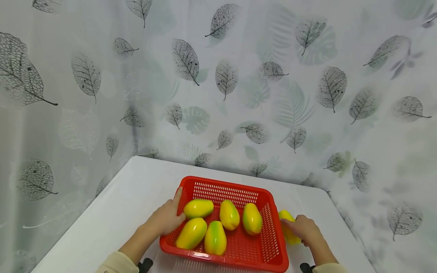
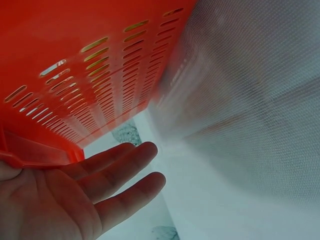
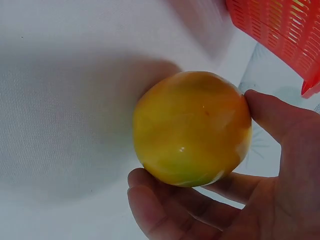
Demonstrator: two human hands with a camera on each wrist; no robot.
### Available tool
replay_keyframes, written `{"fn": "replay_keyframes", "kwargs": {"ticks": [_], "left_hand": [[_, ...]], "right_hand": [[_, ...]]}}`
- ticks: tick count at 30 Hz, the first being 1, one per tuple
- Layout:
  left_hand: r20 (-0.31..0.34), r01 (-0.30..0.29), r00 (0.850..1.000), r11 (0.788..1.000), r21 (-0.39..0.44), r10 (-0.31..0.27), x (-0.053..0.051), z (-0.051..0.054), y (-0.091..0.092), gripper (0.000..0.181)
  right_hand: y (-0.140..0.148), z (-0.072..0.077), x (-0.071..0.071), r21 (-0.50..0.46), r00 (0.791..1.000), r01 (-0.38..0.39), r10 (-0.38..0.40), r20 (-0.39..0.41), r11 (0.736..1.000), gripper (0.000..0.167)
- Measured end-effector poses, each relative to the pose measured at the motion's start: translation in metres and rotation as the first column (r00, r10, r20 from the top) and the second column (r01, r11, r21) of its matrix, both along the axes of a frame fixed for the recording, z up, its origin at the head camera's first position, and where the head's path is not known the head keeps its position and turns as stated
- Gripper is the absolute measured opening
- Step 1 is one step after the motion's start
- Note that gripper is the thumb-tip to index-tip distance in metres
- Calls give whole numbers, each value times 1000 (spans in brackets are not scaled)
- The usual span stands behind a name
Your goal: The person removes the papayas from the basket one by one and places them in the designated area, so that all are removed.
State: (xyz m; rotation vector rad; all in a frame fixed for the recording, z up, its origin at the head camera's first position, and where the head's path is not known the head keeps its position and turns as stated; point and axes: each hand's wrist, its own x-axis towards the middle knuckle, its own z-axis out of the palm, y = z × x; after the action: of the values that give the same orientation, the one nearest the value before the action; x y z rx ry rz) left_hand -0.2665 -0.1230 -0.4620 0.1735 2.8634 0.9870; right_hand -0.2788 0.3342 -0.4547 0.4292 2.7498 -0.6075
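Note:
A red plastic basket (image 1: pixel 244 244) holds several yellow-green papayas, one of them a papaya (image 1: pixel 252 219) near its right wall. On the basket's left rim rests my left hand (image 1: pixel 167 218), thumb over the edge. In the left wrist view, the left hand's other visible fingers (image 2: pixel 125 172) stretch straight out beside the slotted wall, apart from it. My right hand (image 1: pixel 306 230) grips another papaya (image 3: pixel 192 130) just outside the basket's right wall, thumb on one side and fingers on the other. Whether this papaya touches the table cannot be told.
A white table (image 1: pixel 136 197) lies under the basket, its far edge close to a leaf-printed curtain (image 1: pixel 225 79). The same curtain hangs along the left and right sides. Dark wrist straps (image 1: pixel 145 264) show at the bottom.

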Motion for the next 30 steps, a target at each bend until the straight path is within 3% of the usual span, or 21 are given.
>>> {"fn": "replay_keyframes", "kwargs": {"ticks": [10,19,24,30], "left_hand": [[-9,4,1000,1000,-17,-5,-1,1,1,94],[4,-1,1000,1000,-8,1,0,2,-1,96],[12,7,1000,1000,-6,-7,0,2,-1,96],[-2,20,1000,1000,-7,-20,1,2,0,94]], "right_hand": [[0,10,0,72,999,-48,46,21,996,77],[-6,21,-1,118,997,-76,74,16,990,91],[-9,32,1,137,998,-66,66,4,988,97],[-20,52,0,181,992,-89,103,-68,979,98]]}}
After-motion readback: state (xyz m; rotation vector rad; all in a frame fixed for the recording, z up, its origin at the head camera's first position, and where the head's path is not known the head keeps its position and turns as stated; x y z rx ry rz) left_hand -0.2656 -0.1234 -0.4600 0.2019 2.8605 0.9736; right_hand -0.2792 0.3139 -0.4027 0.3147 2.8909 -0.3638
